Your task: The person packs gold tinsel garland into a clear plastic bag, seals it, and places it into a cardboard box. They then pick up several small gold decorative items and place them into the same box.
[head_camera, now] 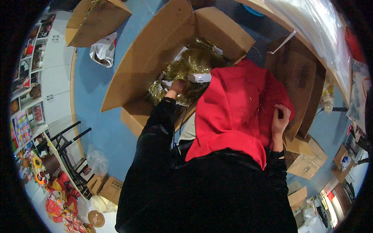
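Note:
My left hand (178, 86) reaches into a large open cardboard box (151, 49) and touches gold tinsel (204, 59) piled inside; its fingers are blurred, so whether they grip a strand does not show. White labels or paper bands (200, 78) lie among the tinsel. A red cloth (230, 107) is spread over my lap, with a few gold strands on it. My right hand (281, 118) rests at the cloth's right edge, fingers curled, and whether it pinches the fabric is unclear.
Another cardboard box (99, 24) and a white plastic bag (104, 50) are on the blue floor at the upper left. Large folded cardboard (294, 78) stands at my right, below a table edge with clear plastic sheeting (314, 32). Shelves (43, 84) line the left side.

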{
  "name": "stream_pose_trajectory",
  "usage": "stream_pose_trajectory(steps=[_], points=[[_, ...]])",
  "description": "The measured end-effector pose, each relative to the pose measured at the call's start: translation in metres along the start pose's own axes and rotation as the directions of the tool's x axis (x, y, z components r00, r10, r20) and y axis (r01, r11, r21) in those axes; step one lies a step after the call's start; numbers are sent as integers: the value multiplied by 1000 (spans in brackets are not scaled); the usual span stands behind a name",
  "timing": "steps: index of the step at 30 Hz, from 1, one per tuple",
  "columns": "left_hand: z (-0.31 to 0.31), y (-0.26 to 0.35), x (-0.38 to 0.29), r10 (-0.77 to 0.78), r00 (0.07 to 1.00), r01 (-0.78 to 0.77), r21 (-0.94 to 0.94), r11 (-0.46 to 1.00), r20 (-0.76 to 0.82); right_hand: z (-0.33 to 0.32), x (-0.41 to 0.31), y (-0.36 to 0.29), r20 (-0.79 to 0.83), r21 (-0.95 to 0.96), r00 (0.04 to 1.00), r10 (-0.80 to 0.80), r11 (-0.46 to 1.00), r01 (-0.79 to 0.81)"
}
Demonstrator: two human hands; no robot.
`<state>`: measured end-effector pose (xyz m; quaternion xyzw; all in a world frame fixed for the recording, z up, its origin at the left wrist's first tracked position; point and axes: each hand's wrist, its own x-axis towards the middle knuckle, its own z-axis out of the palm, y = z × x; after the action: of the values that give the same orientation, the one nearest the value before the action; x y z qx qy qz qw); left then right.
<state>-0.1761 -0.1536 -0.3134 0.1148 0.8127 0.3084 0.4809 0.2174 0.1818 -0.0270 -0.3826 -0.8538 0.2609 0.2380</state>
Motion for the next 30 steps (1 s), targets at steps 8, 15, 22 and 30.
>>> stream_pose_trajectory(steps=[8, 15, 22, 30], points=[[55, -19, 75, 209, 964, -266, 673, 690, 166, 8, 12, -14, 26, -30, 999, -36, 999, 37], [66, -31, 66, 174, 983, -128, 472, 872, -54, 16, 25, -26, 97, -80, 995, -6, 997, 14], [27, 55, 10, 111, 935, -154, -103, 983, -336, 33, 34, -16, 100, -38, 995, -16, 999, 20], [-53, 204, -160, 1, 984, -160, -874, 460, -179, 31, 54, -85, 194, 280, 981, -17, 959, -39]])
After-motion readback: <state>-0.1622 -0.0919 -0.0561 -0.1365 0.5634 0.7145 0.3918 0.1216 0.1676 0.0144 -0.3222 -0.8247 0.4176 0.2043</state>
